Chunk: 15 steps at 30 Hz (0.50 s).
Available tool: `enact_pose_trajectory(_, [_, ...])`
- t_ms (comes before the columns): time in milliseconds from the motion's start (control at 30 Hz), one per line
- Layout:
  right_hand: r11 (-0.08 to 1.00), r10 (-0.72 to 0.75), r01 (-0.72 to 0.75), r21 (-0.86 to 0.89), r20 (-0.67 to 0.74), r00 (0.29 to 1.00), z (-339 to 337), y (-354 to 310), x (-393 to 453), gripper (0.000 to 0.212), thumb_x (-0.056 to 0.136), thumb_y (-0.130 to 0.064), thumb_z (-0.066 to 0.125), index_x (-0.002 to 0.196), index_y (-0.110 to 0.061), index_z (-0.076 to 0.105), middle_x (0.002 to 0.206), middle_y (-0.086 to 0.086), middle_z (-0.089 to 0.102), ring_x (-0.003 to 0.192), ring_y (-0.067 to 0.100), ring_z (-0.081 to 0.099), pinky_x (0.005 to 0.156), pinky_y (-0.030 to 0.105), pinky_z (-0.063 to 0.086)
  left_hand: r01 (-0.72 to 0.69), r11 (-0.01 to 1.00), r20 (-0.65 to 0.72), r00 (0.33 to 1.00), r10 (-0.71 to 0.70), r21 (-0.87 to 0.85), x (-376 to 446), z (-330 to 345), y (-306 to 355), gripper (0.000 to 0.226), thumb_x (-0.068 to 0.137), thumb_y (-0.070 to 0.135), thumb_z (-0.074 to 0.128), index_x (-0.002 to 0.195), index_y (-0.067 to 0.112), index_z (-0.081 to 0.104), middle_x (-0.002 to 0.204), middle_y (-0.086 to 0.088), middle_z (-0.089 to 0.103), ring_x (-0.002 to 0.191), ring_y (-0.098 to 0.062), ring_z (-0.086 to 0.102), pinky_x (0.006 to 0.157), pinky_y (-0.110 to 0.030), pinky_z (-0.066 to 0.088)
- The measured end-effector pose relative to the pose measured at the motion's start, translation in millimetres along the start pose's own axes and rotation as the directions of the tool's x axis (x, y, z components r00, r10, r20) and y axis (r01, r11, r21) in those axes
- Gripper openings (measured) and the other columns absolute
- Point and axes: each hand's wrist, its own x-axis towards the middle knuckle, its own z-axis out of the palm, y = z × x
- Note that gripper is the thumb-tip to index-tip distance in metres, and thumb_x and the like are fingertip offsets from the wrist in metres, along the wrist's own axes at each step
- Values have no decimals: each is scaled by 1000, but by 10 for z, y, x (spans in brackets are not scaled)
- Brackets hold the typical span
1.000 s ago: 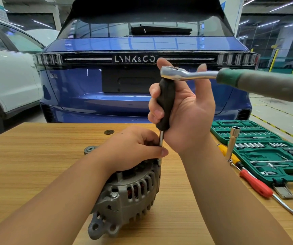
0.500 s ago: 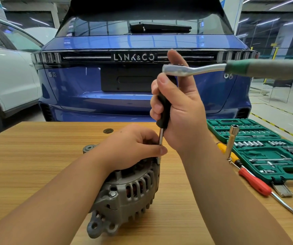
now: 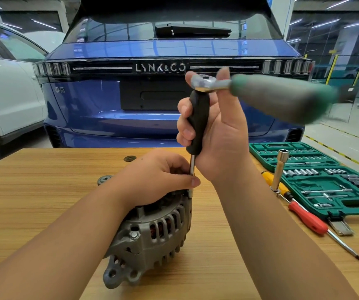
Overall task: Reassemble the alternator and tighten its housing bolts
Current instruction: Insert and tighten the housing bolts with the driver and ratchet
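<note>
Right hand (image 3: pixel 215 135) grasps the driver handle (image 3: pixel 198 120) above the alternator (image 3: pixel 152 230); left hand (image 3: pixel 159 176) pinches its shaft. Housing looks joined; bolts apparently mid-tightening.

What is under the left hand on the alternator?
The left hand rests on the alternator top and pinches the driver shaft. The bolt and socket tip beneath the fingers are covered.

Bright ceiling strip lighting; ratchet handle (image 3: pixel 282 97) motion-blurred; wide-angle edge distortion; soft shadows.
</note>
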Motion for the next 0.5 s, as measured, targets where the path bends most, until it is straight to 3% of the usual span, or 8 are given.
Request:
enact_pose_trajectory(133, [974, -88, 49, -222, -170, 981, 11, -31, -9, 21, 91, -34, 68, 76, -20, 64, 59, -3, 44, 45, 13, 32, 45, 30, 26, -13, 998, 19, 1000, 12, 64, -3, 11, 11, 13, 85, 62, 63, 95, 54, 65, 89, 26, 68, 82, 9, 63, 69, -26, 48])
enact_pose_trajectory(233, [996, 21, -28, -88, -82, 996, -19, -67, -15, 7, 90, -27, 66, 91, -21, 63, 63, -6, 48, 48, 10, 36, 52, 27, 26, -26, 997, -2, 1000, 26, 74, 8, -1, -6, 12, 85, 61, 65, 91, 50, 66, 87, 22, 69, 81, 5, 64, 67, -28, 47])
enact_pose_trajectory(333, [986, 134, -136, 94, 30, 991, -73, -70, -14, 19, 87, -23, 61, 107, -22, 62, 71, -7, 55, 55, 6, 44, 61, 24, 27, -10, 999, 9, 1000, 10, 41, 6, 1, 4, 8, 86, 59, 67, 92, 54, 66, 87, 23, 70, 79, 6, 66, 68, -27, 49])
enact_pose_trajectory(500, [999, -36, 38, -24, 46, 998, -8, 29, -7, 31, 92, -14, 57, 117, -33, 57, 79, 1, 58, 59, 11, 45, 58, 25, 34, 11, 1000, -14, 1000, -11, 27, 3, -4, -11, 12, 86, 58, 68, 95, 50, 68, 88, 23, 71, 79, 7, 66, 68, -27, 49])
